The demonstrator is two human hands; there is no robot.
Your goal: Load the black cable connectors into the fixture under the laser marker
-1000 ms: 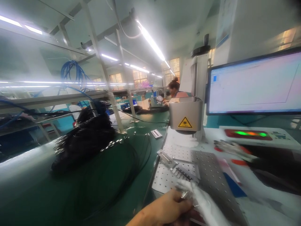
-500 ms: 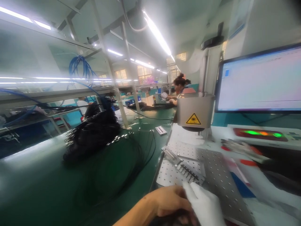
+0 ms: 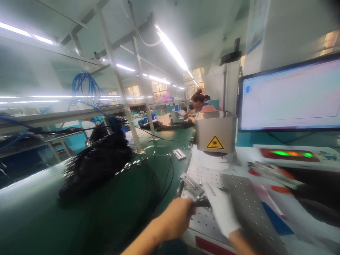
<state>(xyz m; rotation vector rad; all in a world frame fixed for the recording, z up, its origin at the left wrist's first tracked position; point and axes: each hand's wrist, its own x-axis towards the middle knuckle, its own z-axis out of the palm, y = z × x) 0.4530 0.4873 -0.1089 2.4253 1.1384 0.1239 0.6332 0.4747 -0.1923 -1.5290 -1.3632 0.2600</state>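
Observation:
My left hand (image 3: 176, 217) is bare and reaches onto the perforated metal plate (image 3: 239, 202) of a laser marking machine. Its fingers pinch a small dark part (image 3: 202, 202) at the metal fixture (image 3: 191, 184) on the plate. My right hand (image 3: 221, 209) wears a white glove and rests over the same spot, fingers extended, touching the dark part from the right. The grey laser head (image 3: 215, 131) with a yellow warning sticker hangs above the plate. Motion blur hides the exact grip of the right hand.
A large heap of black cables (image 3: 98, 159) lies on the green bench (image 3: 39, 212) to the left. A monitor (image 3: 290, 95) and a lit control panel (image 3: 290, 154) stand on the right. Tools (image 3: 271, 171) lie beside the plate. Another person (image 3: 199, 102) works at the far end.
Both hands have moved up and forward from the plate's near edge to the fixture. The pale bag seen in the right hand a second ago is out of view.

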